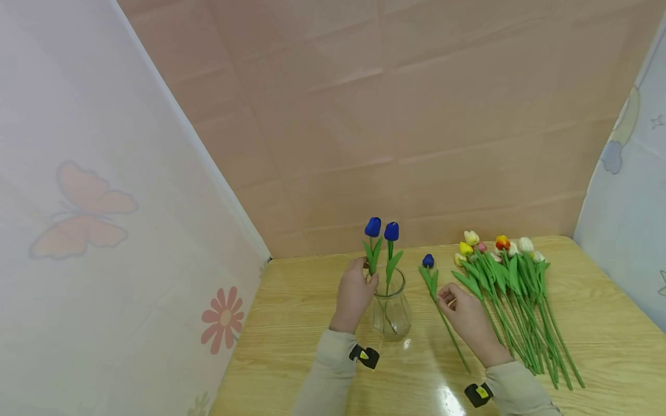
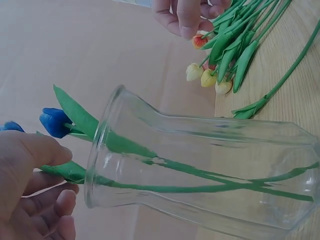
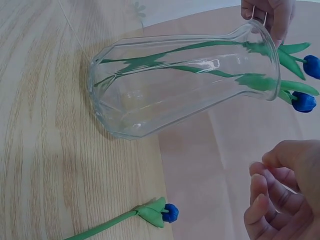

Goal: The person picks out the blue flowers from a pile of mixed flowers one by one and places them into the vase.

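Vase and tulips on the worktop [image 1: 598,335]

Two tulips [image 1: 382,231] stand in the glass vase [image 1: 391,309], left hand [image 1: 355,294] at its left rim. Right of the vase lies a single tulip [image 1: 434,283]; right hand [image 1: 468,320] rests between it and the tulip bundle [image 1: 512,294] farther right.

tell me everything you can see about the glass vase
The glass vase is clear, with faceted sides, a narrower neck and a flared rim. It stands upright on the wooden table and holds two blue tulips with green stems. The left hand is at its rim, fingers on a stem there. It looks dry inside.
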`<state>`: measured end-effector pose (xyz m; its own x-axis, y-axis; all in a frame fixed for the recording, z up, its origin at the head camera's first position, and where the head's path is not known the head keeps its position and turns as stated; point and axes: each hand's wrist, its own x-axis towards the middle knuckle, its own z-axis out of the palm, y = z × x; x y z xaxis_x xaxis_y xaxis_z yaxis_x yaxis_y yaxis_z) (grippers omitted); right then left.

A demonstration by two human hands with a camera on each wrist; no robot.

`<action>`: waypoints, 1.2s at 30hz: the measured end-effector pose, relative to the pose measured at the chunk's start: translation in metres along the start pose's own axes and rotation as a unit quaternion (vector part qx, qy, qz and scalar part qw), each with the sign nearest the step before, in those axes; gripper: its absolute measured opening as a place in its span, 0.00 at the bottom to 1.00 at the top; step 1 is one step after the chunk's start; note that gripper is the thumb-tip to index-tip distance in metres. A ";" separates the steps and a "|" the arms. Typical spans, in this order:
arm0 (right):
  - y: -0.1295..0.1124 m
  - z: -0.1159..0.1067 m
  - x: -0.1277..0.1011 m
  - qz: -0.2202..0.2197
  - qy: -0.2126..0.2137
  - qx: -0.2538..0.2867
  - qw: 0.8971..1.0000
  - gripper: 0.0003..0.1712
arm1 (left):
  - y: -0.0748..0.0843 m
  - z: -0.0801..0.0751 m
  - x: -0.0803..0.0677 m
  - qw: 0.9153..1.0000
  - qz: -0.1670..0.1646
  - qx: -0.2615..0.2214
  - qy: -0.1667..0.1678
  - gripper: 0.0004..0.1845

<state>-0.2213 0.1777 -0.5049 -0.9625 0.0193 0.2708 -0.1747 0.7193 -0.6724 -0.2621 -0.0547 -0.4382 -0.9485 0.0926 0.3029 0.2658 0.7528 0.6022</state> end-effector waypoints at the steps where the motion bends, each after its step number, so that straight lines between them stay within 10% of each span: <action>1: 0.000 0.000 0.000 0.000 -0.002 0.001 1.000 0.03 | -0.001 0.000 -0.001 1.000 -0.004 -0.013 -0.001 0.22; 8: -0.002 0.002 0.003 -0.002 -0.007 0.007 1.000 0.05 | -0.019 0.001 -0.008 0.991 -0.021 -0.129 -0.018 0.41; 14: -0.002 0.002 0.002 -0.001 -0.009 0.010 1.000 0.04 | -0.044 0.001 -0.015 0.969 -0.049 -0.219 -0.103 0.60; 25: -0.002 0.002 0.000 -0.006 -0.008 0.003 1.000 0.03 | -0.083 0.051 -0.031 0.948 -0.108 -0.187 -0.235 0.59; 36: 0.003 -0.001 -0.004 0.010 -0.018 0.008 1.000 0.03 | -0.094 0.076 -0.041 0.947 -0.091 -0.194 -0.239 0.57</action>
<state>-0.2179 0.1804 -0.5067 -0.9726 0.0086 0.2323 -0.1581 0.7080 -0.6883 -0.2616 -0.0795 -0.5635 -0.9300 0.3376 -0.1453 0.0452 0.4975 0.8663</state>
